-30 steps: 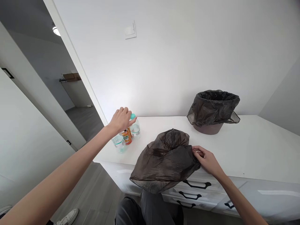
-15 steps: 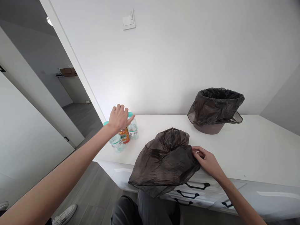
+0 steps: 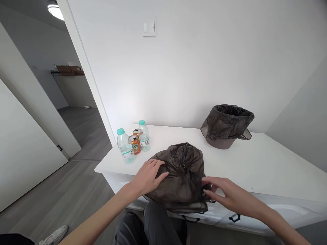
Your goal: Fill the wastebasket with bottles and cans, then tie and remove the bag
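A dark, see-through garbage bag [image 3: 184, 185] lies crumpled over the front edge of the white cabinet top, its gathered part facing up. My left hand [image 3: 149, 175] rests on the bag's left side, fingers stretched out and thumb apart. At the right edge of the bag, my right hand [image 3: 222, 192] has its fingers and thumb curled around some of the plastic. Left of the bag stand two clear bottles with teal caps, a nearer bottle [image 3: 125, 148] and a farther bottle [image 3: 144, 137]. Two opened orange cans, a front can [image 3: 135, 145] and a rear can [image 3: 138, 132], stand between them.
A brown bin [image 3: 221, 143] lined with a dark bag stands at the back right of the cabinet top [image 3: 276, 163], near the wall. Drawers with black handles [image 3: 190, 219] are below. An open doorway and a white door [image 3: 28, 163] are on the left.
My left hand has come away from the bottles and cans, moving right and down onto the garbage bag. My right hand has shifted down along the bag's edge. The view has tilted.
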`<state>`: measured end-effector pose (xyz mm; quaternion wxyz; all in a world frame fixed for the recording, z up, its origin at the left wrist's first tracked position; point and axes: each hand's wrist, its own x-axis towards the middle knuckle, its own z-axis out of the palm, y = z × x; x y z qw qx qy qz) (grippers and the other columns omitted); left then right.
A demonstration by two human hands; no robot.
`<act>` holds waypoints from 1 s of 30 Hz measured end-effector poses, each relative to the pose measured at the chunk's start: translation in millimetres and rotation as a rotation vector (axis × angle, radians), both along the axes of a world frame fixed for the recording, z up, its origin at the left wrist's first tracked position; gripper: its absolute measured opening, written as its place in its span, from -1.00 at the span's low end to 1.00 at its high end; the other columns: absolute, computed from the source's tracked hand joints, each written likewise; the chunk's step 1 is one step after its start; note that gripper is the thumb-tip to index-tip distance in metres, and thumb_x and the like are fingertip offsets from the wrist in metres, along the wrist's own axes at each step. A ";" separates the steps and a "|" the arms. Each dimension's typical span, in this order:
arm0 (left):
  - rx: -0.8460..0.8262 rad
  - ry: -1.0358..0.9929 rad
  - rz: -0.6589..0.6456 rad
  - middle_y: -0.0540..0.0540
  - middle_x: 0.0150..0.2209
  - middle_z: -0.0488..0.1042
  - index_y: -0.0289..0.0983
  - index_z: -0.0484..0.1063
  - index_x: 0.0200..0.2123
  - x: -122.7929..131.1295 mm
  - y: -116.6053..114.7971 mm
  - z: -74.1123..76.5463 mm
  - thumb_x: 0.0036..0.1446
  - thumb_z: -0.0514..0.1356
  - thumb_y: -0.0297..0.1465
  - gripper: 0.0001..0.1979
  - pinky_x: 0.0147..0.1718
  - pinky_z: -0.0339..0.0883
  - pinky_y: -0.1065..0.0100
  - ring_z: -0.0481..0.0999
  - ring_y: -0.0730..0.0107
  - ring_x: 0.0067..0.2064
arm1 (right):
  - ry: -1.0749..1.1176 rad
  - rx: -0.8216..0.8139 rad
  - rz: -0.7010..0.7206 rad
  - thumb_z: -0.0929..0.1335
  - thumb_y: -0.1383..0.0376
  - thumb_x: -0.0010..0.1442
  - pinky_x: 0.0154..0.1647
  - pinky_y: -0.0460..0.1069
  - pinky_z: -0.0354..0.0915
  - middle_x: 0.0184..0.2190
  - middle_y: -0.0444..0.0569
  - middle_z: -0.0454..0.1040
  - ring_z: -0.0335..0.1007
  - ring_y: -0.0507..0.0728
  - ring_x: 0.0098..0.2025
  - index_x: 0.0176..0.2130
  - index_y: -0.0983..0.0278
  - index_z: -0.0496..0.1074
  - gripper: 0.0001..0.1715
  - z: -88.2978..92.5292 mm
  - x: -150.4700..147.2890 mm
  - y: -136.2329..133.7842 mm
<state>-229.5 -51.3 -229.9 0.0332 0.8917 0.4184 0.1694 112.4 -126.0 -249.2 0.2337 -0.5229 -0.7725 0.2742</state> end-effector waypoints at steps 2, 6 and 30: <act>-0.088 -0.009 -0.021 -0.22 0.17 0.55 -0.23 0.43 0.18 -6.6 7.6 -17.7 0.41 0.13 -0.14 -0.59 0.18 0.41 0.05 0.52 0.10 0.21 | -0.028 0.017 0.014 0.33 -0.03 0.37 -0.09 0.07 0.49 -0.03 0.02 0.64 0.59 0.29 -0.06 0.15 -0.02 0.53 -0.56 25.5 0.1 -15.2; -0.172 -0.137 0.013 -0.23 0.25 0.49 -0.23 0.37 0.24 -22.7 21.8 -40.1 0.45 0.06 -0.11 -0.54 0.27 0.35 0.07 0.47 0.14 0.28 | 0.076 0.237 -0.164 0.22 -0.06 0.44 0.04 0.11 0.50 0.21 0.04 0.51 0.52 0.28 0.13 0.19 0.02 0.49 -0.50 37.6 5.9 7.1; -0.035 -0.026 -0.004 -0.34 0.36 0.36 -0.29 0.27 0.32 3.9 86.8 -60.8 0.37 0.09 -0.28 -0.50 0.38 0.15 -0.09 0.27 -0.03 0.43 | -0.453 0.144 0.056 -0.03 -0.23 0.46 0.57 0.27 -0.23 0.55 0.09 -0.10 -0.26 0.24 0.58 0.53 0.29 -0.02 -0.04 -60.6 -40.5 106.2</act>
